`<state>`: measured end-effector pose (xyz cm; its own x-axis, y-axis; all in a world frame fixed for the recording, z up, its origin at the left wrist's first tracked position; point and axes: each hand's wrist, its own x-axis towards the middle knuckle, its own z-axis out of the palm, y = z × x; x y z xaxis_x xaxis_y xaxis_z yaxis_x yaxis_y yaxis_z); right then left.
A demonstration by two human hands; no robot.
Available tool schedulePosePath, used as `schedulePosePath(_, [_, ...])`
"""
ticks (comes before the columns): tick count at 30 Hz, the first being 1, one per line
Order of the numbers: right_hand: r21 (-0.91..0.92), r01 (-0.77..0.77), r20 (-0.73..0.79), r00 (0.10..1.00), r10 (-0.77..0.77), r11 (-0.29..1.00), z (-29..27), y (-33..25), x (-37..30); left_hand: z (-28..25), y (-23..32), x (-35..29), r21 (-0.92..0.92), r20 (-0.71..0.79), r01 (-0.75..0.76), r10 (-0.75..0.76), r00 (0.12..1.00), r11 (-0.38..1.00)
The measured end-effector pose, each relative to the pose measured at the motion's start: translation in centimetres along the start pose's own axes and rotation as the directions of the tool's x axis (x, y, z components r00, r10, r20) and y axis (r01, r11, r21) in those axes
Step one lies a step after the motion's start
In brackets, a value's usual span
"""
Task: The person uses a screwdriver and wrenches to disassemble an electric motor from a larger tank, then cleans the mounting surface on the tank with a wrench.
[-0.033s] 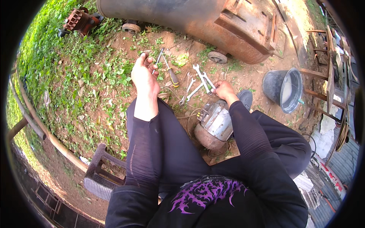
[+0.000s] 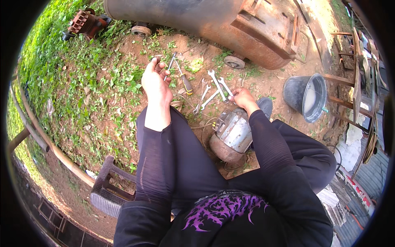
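Observation:
My left hand point(image 2: 157, 82) is raised palm up over the ground, its fingers curled. A small dark piece shows at its fingertips, too small to name. Just beyond it lie a screwdriver point(image 2: 187, 84) with a dark and yellow handle and a thin metal tool point(image 2: 172, 61), partly hidden by the fingers. My right hand point(image 2: 243, 97) pinches the near end of an open-ended wrench point(image 2: 225, 85). Left of that wrench, several more wrenches point(image 2: 211, 99) lie crossed on the soil. Between my legs sits a worn electric motor point(image 2: 233, 133) with a silver body, a rusty end and wires.
A large rusty tank point(image 2: 197, 20) on small wheels point(image 2: 234, 62) spans the far side. At right stands a tilted black bucket point(image 2: 297, 94) with cloudy liquid. A rusty finned part point(image 2: 84, 22) rests far left, and a woven stool point(image 2: 108, 193) stands near left.

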<state>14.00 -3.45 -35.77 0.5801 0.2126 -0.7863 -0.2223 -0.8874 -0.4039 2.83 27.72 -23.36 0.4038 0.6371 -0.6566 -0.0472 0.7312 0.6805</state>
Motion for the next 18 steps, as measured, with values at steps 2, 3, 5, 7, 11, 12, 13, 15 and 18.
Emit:
schedulePosePath(2, [0.161, 0.035, -0.010, 0.999, -0.034, 0.986, -0.7, 0.1, -0.4, 0.4, -0.1, 0.0, 0.004, 0.008, 0.001, -0.001, 1.000, 1.000])
schedulePosePath(3, [0.168, 0.030, 0.027, 0.999, -0.035, 0.985, -1.3, -0.1, -0.8, 0.4, -0.3, 0.1, 0.003, 0.013, 0.009, -0.009, 1.000, 1.000])
schedulePosePath(5, [0.206, 0.056, 0.029, 0.998, -0.063, 0.977, -2.2, -0.5, -1.3, 1.1, -0.7, 0.3, 0.007, 0.025, 0.031, -0.031, 0.999, 1.000])
schedulePosePath(7, [0.282, 0.090, 0.037, 0.994, -0.104, 0.955, -2.6, -0.4, -2.3, 1.7, -1.4, 0.3, 0.016, 0.040, 0.049, -0.049, 0.998, 0.999])
schedulePosePath(11, [0.530, 0.240, -0.052, 0.966, -0.251, 0.813, -1.2, -7.1, -10.0, 1.9, -2.4, 0.8, -0.019, 0.088, 0.068, -0.066, 0.994, 0.998])
schedulePosePath(12, [0.650, 0.304, -0.153, 0.950, -0.272, 0.696, -1.1, -9.0, -11.7, 2.6, -2.8, 0.6, -0.037, 0.106, 0.086, -0.082, 0.991, 0.996])
schedulePosePath(13, [0.780, 0.304, -0.204, 0.950, -0.237, 0.547, -1.8, -11.5, -13.7, 3.2, -3.1, 0.6, -0.075, 0.118, 0.112, -0.103, 0.988, 0.991])
schedulePosePath(15, [0.908, 0.333, -0.295, 0.939, -0.178, 0.255, -3.9, -15.2, -16.2, 4.3, -3.8, 0.4, 0.016, 0.182, 0.137, -0.138, 0.974, 0.990])
schedulePosePath(18, [0.916, 0.388, -0.379, 0.920, -0.099, 0.098, -6.5, -17.8, -16.2, 5.2, -4.2, 0.1, 0.116, 0.229, 0.172, -0.195, 0.954, 0.978])
